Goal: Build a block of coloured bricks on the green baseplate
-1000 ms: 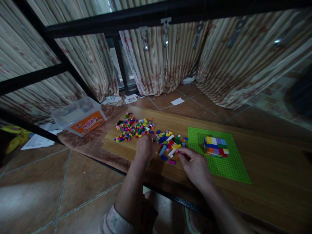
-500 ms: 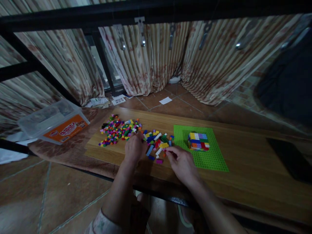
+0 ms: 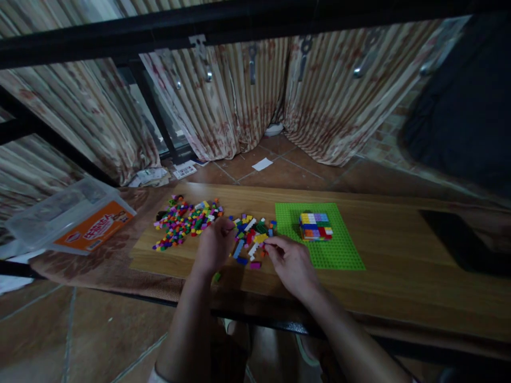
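At far left, a clear plastic tub with an orange label sits on a brown patterned cloth, beside the near end of our wood-topped bench. Next along, a loose heap of small toy bricks in many colours spreads over the wood, with papers on the floor behind it. Our left hand rests between this heap and a second one, its fingers curled inward; we cannot tell whether they grip anything. A lone green brick lies near our left wrist, toward the front edge. Between our two hands lies the second heap, made of larger bricks: a light blue brick, a dark blue brick, a white brick, a magenta brick and a yellow brick among them. Our right hand reaches this heap's right side, thumb and forefinger drawn close together just beside the yellow brick; whether a piece is pinched there, we cannot make out. Farther right, a multicoloured block of joined bricks stands on a bright green studded baseplate, and beyond it a flat dark object lies on the bench.
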Available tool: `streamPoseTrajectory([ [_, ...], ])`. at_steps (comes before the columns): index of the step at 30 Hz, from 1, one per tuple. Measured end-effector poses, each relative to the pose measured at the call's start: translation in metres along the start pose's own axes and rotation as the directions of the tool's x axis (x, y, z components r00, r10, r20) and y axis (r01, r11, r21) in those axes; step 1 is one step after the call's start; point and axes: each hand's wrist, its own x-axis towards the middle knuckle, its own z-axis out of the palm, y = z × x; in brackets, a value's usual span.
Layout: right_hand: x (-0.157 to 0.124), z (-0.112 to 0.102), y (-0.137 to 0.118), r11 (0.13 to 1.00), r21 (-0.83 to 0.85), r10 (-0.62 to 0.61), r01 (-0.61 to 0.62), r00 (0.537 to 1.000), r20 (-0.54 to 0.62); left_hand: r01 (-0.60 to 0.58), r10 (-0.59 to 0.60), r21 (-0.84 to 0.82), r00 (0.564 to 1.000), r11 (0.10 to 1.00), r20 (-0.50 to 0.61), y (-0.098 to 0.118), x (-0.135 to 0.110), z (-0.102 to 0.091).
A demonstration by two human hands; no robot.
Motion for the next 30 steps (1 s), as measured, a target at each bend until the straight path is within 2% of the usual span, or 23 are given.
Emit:
streamPoseTrajectory([
  [2,0.001,0.0,-0.002,0.993,0.113,0.046,-0.043,0.999,-0.028,-0.017,0.04,-0.259,0.996,0.966,0.085,0.006,-0.002,0.004],
  [4,0.002,0.001,-0.003,0.966,0.247,0.092,-0.077,0.995,-0.05,0.023,0.063,-0.464,0.984,0.886,0.168,0.014,-0.006,0.009],
  [6,0.003,0.001,-0.004,0.922,0.378,0.119,-0.088,0.991,-0.06,0.066,0.078,-0.586,0.973,0.808,0.217,0.023,-0.011,0.015],
  [9,0.004,0.002,-0.004,0.844,0.526,0.158,-0.102,0.985,-0.063,0.098,0.094,-0.656,0.963,0.748,0.251,0.036,-0.017,0.024],
  [12,0.005,-0.002,-0.001,0.806,0.58,0.21,-0.118,0.973,-0.094,0.116,0.095,-0.659,0.957,0.743,0.275,0.044,-0.019,0.032],
  [15,0.004,-0.018,0.007,0.849,0.521,0.186,-0.083,0.972,-0.147,0.119,0.101,-0.65,0.952,0.75,0.291,0.049,-0.02,0.043],
  [18,-0.001,-0.048,0.024,0.919,0.388,0.159,-0.073,0.968,-0.193,0.049,0.144,-0.61,0.954,0.791,0.263,0.053,-0.023,0.058],
  [22,-0.009,-0.096,0.058,0.916,0.358,0.279,-0.18,0.927,-0.249,-0.041,0.169,-0.457,0.955,0.888,0.244,0.067,-0.031,0.076],
  [24,-0.012,-0.112,0.076,0.912,0.333,0.34,-0.24,0.896,-0.285,-0.084,0.185,-0.383,0.954,0.92,0.237,0.075,-0.034,0.082],
  [26,-0.013,-0.121,0.088,0.916,0.294,0.354,-0.272,0.893,-0.277,-0.156,0.236,-0.326,0.946,0.932,0.221,0.083,-0.035,0.089],
  [30,-0.009,-0.121,0.094,0.927,0.288,0.305,-0.24,0.929,-0.209,-0.296,0.341,-0.222,0.918,0.929,0.202,0.092,-0.035,0.101],
])
